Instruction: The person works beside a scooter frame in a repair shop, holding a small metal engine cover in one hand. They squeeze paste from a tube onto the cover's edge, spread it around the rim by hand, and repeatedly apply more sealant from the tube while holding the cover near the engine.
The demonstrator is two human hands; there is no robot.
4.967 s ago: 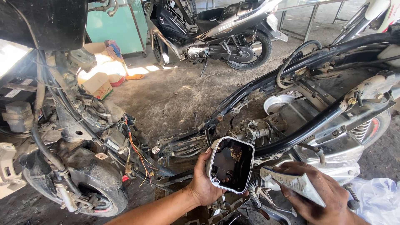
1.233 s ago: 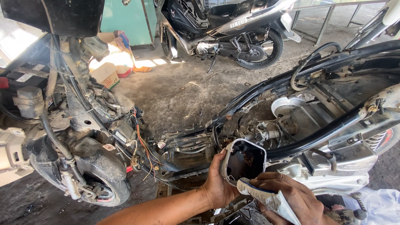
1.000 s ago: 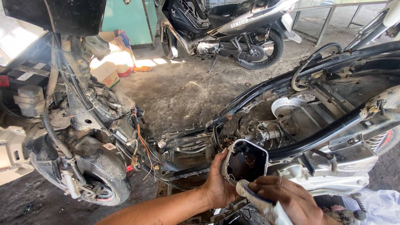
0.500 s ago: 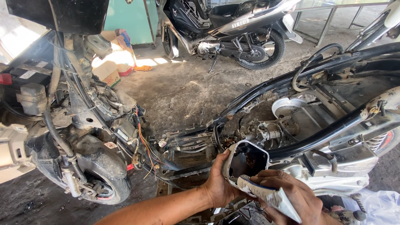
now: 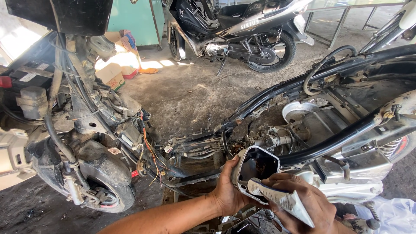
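My left hand (image 5: 227,190) grips a small metal engine cover (image 5: 255,167) by its left edge, its dark hollow side facing me. My right hand (image 5: 305,201) squeezes a crumpled white tube (image 5: 281,201) with its nozzle on the cover's lower rim. Both hands are low in the head view, in front of a stripped motorcycle frame (image 5: 329,143) with its black tubes and bare engine parts (image 5: 277,138) showing.
The stripped bike's front wheel (image 5: 104,186), fork and loose orange wires (image 5: 149,149) are at the left. A whole dark motorcycle (image 5: 242,30) is parked at the back. Cardboard boxes (image 5: 110,73) lie by a green cabinet (image 5: 134,19). A white plastic bag (image 5: 394,214) lies at the bottom right.
The cover has tilted slightly and stayed in my left hand. My right hand has shifted the tube along the cover's lower rim. The camera has moved a little.
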